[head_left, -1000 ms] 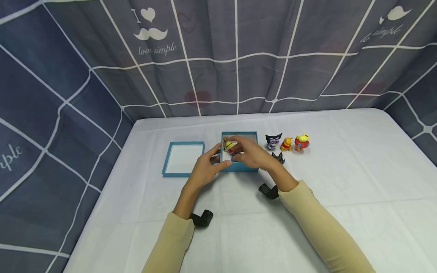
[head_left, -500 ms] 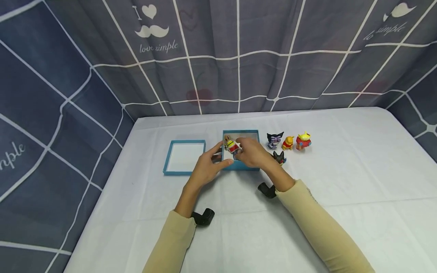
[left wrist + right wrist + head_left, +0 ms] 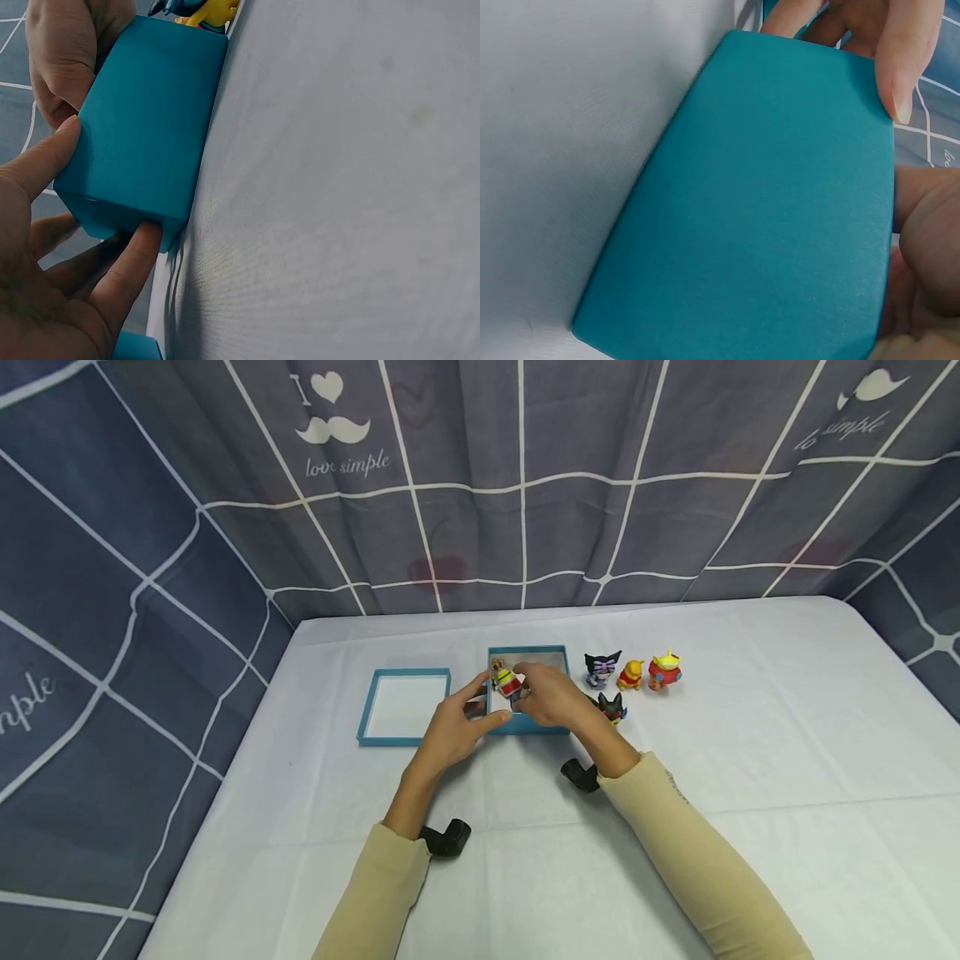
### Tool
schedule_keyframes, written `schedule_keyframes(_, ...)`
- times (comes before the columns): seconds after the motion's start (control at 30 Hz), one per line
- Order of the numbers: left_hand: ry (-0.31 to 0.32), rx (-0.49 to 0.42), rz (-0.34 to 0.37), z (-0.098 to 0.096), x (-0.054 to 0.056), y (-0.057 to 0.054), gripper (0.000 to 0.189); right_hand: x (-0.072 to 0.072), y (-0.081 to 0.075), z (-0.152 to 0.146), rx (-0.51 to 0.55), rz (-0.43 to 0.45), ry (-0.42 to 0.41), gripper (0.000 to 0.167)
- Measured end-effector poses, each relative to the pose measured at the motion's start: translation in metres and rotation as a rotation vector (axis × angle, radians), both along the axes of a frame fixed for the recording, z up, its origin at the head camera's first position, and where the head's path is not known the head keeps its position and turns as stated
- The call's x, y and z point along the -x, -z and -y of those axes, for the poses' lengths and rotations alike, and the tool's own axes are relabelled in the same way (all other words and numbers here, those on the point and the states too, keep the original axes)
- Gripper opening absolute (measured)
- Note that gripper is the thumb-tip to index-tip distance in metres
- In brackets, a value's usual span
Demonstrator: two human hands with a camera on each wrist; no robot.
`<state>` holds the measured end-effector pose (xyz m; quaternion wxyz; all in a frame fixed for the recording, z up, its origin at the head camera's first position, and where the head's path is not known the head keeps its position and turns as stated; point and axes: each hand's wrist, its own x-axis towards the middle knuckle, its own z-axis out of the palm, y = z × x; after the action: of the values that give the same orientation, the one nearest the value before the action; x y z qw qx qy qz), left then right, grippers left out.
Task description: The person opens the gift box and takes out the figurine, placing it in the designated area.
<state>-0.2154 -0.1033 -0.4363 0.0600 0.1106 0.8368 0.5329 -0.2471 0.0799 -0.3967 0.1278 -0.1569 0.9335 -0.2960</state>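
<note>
My left hand [image 3: 455,724] grips the left end of a blue box [image 3: 536,727], its thumb at the front corner and its fingers against the left wall, as the left wrist view also shows. My right hand [image 3: 553,695] reaches over the front wall into the box with curled fingers. Inside lies a small figurine [image 3: 506,681] in yellow, red and white, left of those fingers. A bluish bit [image 3: 516,700] shows right beside the fingertips. The front wall hides most of them, and I cannot tell what they hold. In the right wrist view the box wall [image 3: 757,202] fills the middle.
A shallow blue-rimmed lid [image 3: 362,727] lies left of the box. To the right stand a black-and-purple figurine [image 3: 600,670], a yellow bear figurine [image 3: 631,675], a green-headed one in red [image 3: 664,672] and a black-eared one [image 3: 613,707]. A white cloth [image 3: 300,810] covers the table.
My right fingers have drawn back slightly to the right from the yellow-and-red figurine, which now shows more fully in the box. My left hand keeps its grip on the box.
</note>
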Motion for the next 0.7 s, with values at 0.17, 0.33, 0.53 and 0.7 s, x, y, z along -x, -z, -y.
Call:
schedule_keyframes(0.17, 0.008, -0.002, -0.004, 0.0006, -0.0003, 0.0004, 0.075, -0.0003, 0.0011, -0.0002, 0.02, -0.038, -0.016, 0.045)
schedule_keyframes(0.33, 0.004, -0.005, 0.0, 0.0008, -0.0005, 0.0001, 0.075, -0.0012, 0.0013, -0.0003, 0.043, -0.058, -0.031, 0.04)
schedule_keyframes(0.53, 0.003, 0.005, -0.005, 0.0006, -0.0006, -0.0004, 0.075, -0.0025, 0.0014, -0.0015, 0.073, -0.042, -0.014, 0.045)
schedule_keyframes(0.7, 0.009, -0.007, -0.006, 0.0001, -0.0004, -0.0007, 0.075, -0.0034, 0.0027, -0.0044, 0.129, -0.058, -0.018, 0.045)
